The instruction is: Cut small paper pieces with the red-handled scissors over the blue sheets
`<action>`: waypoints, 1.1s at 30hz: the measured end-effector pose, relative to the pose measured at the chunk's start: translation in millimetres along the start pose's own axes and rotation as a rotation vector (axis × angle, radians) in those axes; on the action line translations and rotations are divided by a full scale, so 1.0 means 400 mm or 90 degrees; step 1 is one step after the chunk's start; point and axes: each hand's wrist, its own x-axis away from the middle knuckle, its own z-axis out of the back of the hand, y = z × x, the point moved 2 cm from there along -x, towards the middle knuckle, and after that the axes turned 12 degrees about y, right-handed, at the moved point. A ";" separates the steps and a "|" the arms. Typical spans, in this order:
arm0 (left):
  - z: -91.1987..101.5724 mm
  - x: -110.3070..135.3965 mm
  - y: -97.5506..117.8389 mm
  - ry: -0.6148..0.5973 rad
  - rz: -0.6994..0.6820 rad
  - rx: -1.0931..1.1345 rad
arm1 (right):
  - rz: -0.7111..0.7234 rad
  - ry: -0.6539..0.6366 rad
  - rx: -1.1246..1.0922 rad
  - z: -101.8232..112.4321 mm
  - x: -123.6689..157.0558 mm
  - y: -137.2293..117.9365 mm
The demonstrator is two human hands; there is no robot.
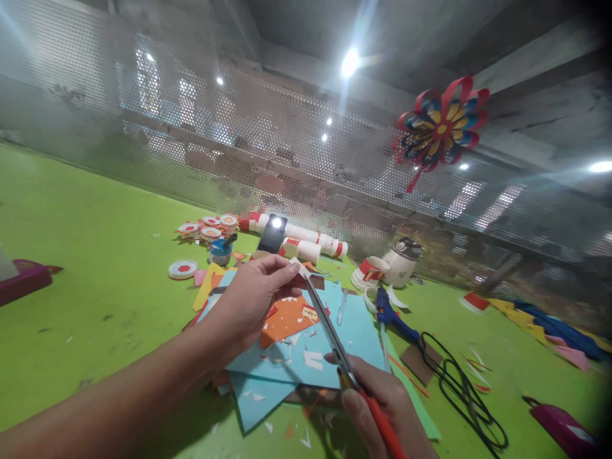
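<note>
My left hand pinches a small piece of white paper between thumb and fingers. My right hand grips a pair of red-handled scissors, blades pointing up and to the left. The blade tips are at the white paper; whether they are cutting into it I cannot tell. Below both hands lie light blue paper sheets with an orange sheet on top. White paper strips and small scraps are scattered over the blue paper.
A blue glue gun with a coiled black cord lies at right. Paper cups, white-and-red tubes, a phone and a blue jar stand behind. Round paper pieces sit at back left. A paper flower hangs above.
</note>
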 end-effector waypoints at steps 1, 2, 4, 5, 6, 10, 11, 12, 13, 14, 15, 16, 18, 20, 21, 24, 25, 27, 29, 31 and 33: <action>0.001 -0.001 0.002 -0.001 -0.003 0.001 | -0.003 0.004 -0.001 0.000 0.001 0.002; 0.002 -0.002 0.004 -0.005 -0.004 0.003 | -0.006 0.006 0.003 0.001 0.001 0.004; 0.004 -0.004 0.007 -0.017 -0.002 0.005 | -0.017 -0.007 0.013 0.003 0.002 0.007; 0.005 -0.005 0.008 -0.024 0.001 0.002 | -0.024 -0.015 0.016 0.005 0.003 0.009; 0.007 -0.007 0.010 -0.030 0.002 -0.004 | -0.030 -0.021 0.016 0.007 0.003 0.011; 0.011 -0.011 0.020 -0.046 0.002 -0.035 | -0.031 -0.028 0.032 0.022 0.005 0.014; 0.012 -0.012 0.023 -0.054 0.003 -0.040 | -0.029 -0.033 0.037 0.025 0.006 0.013; 0.012 -0.014 0.026 -0.063 0.004 -0.045 | -0.033 -0.040 0.042 0.028 0.007 0.014; 0.013 -0.015 0.028 -0.074 0.006 -0.049 | -0.039 -0.050 0.044 0.030 0.008 0.014; 0.015 -0.016 0.030 -0.084 0.009 -0.052 | -0.047 -0.061 0.045 0.032 0.009 0.015; 0.016 -0.017 0.031 -0.092 0.012 -0.053 | -0.054 -0.072 0.048 0.034 0.010 0.015; 0.018 -0.019 0.032 -0.097 0.015 -0.056 | -0.059 -0.076 0.057 0.037 0.011 0.016; 0.023 -0.022 0.033 -0.101 0.014 -0.064 | -0.060 -0.067 0.092 0.044 0.013 0.019; 0.026 -0.025 0.036 -0.107 0.005 -0.079 | -0.058 -0.058 0.118 0.051 0.015 0.022; 0.027 -0.027 0.038 -0.111 0.001 -0.088 | -0.056 -0.060 0.119 0.054 0.016 0.022; 0.028 -0.031 0.041 -0.125 -0.002 -0.107 | -0.053 -0.070 0.093 0.061 0.016 0.023; 0.028 -0.031 0.042 -0.129 -0.002 -0.111 | -0.053 -0.071 0.086 0.063 0.016 0.023; 0.028 -0.031 0.042 -0.134 -0.003 -0.118 | -0.053 -0.070 0.081 0.065 0.015 0.023; 0.029 -0.031 0.042 -0.136 -0.005 -0.123 | -0.054 -0.071 0.079 0.066 0.016 0.024; 0.028 -0.030 0.041 -0.136 -0.006 -0.125 | -0.057 -0.074 0.072 0.066 0.017 0.023; 0.028 -0.029 0.041 -0.135 -0.006 -0.124 | -0.056 -0.076 0.067 0.066 0.018 0.022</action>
